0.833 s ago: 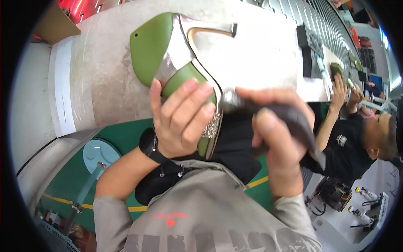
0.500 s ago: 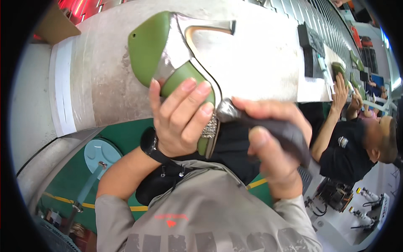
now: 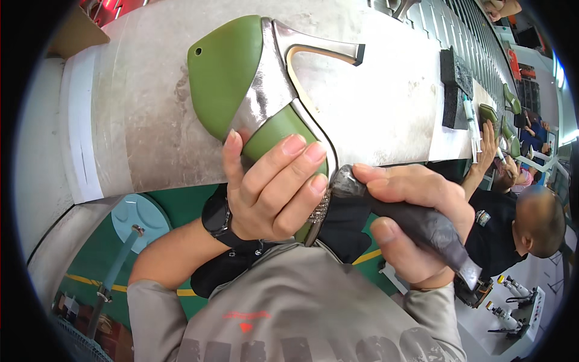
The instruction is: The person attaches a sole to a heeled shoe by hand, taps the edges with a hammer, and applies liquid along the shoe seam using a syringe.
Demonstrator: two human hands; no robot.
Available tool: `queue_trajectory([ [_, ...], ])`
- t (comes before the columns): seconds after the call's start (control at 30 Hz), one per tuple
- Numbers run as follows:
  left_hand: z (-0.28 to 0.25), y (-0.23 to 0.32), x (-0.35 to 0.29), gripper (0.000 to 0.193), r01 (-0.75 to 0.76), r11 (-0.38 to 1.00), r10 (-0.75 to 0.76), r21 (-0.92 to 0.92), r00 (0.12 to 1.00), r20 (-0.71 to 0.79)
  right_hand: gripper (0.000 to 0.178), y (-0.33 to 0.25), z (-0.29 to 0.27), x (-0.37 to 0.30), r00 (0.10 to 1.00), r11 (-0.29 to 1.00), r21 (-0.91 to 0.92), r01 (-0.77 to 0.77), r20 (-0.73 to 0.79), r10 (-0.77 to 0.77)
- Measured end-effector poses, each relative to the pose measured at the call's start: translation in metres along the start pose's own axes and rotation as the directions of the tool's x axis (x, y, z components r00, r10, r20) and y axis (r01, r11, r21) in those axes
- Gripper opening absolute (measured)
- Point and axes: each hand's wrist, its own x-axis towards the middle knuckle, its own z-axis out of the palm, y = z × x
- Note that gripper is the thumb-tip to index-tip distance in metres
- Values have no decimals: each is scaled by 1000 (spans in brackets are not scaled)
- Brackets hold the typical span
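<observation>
My left hand (image 3: 271,187) is wrapped round the front part of a high-heeled shoe (image 3: 271,84) on a green plastic last (image 3: 226,72). The shoe has a shiny silver back, a slim silver heel pointing right, and a sparkly band (image 3: 319,208) across the toe end, partly behind my fingers. My right hand (image 3: 422,211) grips a dark, curved, wrapped hand tool (image 3: 416,223). Its rounded, silvery-worn end meets the sole's edge beside the sparkly band, or lies very close to it. The tool's other end sticks out below my palm.
Behind the shoe is a pale, stained worktable (image 3: 151,108). Black blocks (image 3: 455,84) and a syringe-like tube (image 3: 473,127) lie at its right, by a metal roller conveyor (image 3: 476,42). A co-worker (image 3: 506,223) sits at right. A round light-blue stool seat (image 3: 142,220) is at lower left.
The shoe and both my hands have shifted slightly right and down in the view. The tool stays at the sole's edge; more of its lower end now shows.
</observation>
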Motion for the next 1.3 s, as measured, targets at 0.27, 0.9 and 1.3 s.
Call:
queue_trajectory([
  [0.27,2,-1,2,28,-1,1000,1,11,1000,6,29,-2,-6,5,857,804,330,-494,29,514],
  [0.9,-2,1,4,32,10,1000,-10,1,999,-36,29,-28,37,-31,990,944,-303,130,84,-110],
  [1.3,5,2,3,27,13,1000,-14,-21,999,-40,33,5,49,-81,989,987,-154,-46,132,67],
])
